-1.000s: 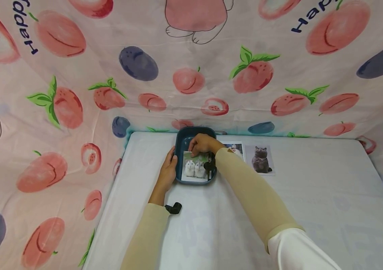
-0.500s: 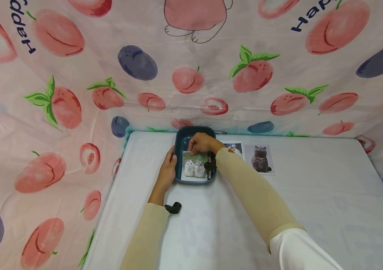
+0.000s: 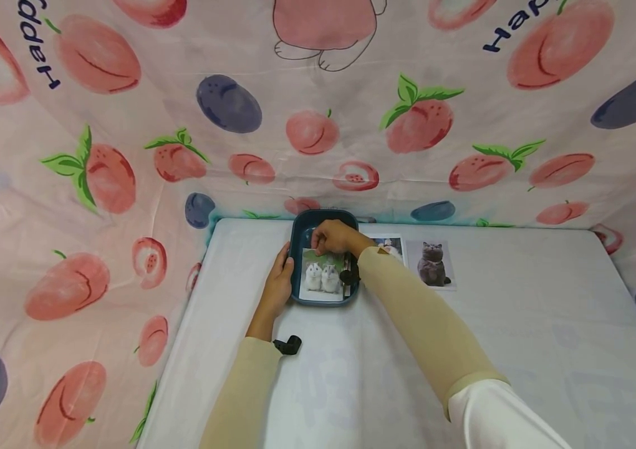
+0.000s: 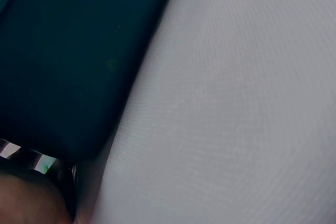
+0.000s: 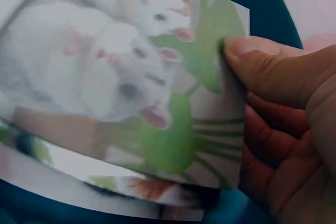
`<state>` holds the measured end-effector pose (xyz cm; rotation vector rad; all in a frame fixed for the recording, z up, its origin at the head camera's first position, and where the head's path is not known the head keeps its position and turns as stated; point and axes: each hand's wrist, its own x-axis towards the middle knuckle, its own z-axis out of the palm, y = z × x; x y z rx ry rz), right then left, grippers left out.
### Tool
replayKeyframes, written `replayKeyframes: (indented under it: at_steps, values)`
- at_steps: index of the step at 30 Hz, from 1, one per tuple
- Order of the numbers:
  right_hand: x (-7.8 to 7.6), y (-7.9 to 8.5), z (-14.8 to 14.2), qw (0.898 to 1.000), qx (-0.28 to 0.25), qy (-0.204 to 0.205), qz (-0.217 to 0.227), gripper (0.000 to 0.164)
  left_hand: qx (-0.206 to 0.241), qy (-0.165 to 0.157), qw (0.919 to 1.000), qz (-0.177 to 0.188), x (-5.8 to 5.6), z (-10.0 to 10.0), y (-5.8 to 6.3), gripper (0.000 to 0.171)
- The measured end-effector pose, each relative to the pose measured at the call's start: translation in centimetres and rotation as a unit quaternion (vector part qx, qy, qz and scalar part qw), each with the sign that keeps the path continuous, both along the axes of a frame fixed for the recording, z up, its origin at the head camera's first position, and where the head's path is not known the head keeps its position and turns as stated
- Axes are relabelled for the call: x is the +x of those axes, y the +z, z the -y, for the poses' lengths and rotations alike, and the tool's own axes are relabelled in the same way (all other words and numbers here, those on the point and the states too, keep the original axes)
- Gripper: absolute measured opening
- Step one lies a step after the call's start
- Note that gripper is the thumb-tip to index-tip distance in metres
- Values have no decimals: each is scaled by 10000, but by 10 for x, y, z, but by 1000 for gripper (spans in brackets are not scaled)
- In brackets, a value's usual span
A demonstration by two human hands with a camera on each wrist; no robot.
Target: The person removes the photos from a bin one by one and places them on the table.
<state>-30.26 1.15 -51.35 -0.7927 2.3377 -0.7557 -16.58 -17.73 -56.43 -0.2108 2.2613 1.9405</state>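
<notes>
My right hand [image 3: 336, 238] pinches the top edge of a photo card [image 3: 322, 274] showing two white hamsters. In the right wrist view, the thumb [image 5: 257, 64] presses on the card's picture side, with the other fingers behind it. Below this hamster card lie other photo cards [image 5: 152, 187], mostly covered by it. All of these are inside a dark blue rectangular tray [image 3: 307, 234] at the back of the table. My left hand [image 3: 280, 280] holds the tray's left side, the thumb at the rim. The left wrist view is filled by the tray's outer wall [image 4: 79, 51].
To the right of the tray, a grey cat photo [image 3: 433, 265] lies flat on the white-covered table [image 3: 318, 386]. Another photo [image 3: 390, 244] beside it is partly hidden by my right forearm. A fruit-patterned cloth [image 3: 318, 168] hangs behind and at the sides.
The hamster card has shifted slightly left and away from me inside the tray, with my right fingers on it. My left hand and the tray stay in place.
</notes>
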Motion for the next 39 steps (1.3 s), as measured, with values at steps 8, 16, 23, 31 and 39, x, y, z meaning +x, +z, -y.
replayKeyframes:
  at_steps: [8, 16, 23, 31, 39]
  values:
    - [3, -2, 1, 9996, -48, -48, -265, 8, -15, 28, 10000, 37, 0, 0, 0, 49]
    - [2, 2, 2, 9987, 83, 150, -484, 9, 28, 55, 10000, 68, 0, 0, -1, 49]
    - [3, 4, 1, 9994, 79, 153, -308, 9, -31, 49, 10000, 49, -1, 1, -2, 51]
    - [3, 5, -1, 9997, 199, -96, -52, 14, 38, 70, 9999, 83, -1, 0, -2, 50]
    - [0, 5, -4, 9997, 190, -134, -88, 12, 29, 62, 9999, 88, 0, 0, -1, 50]
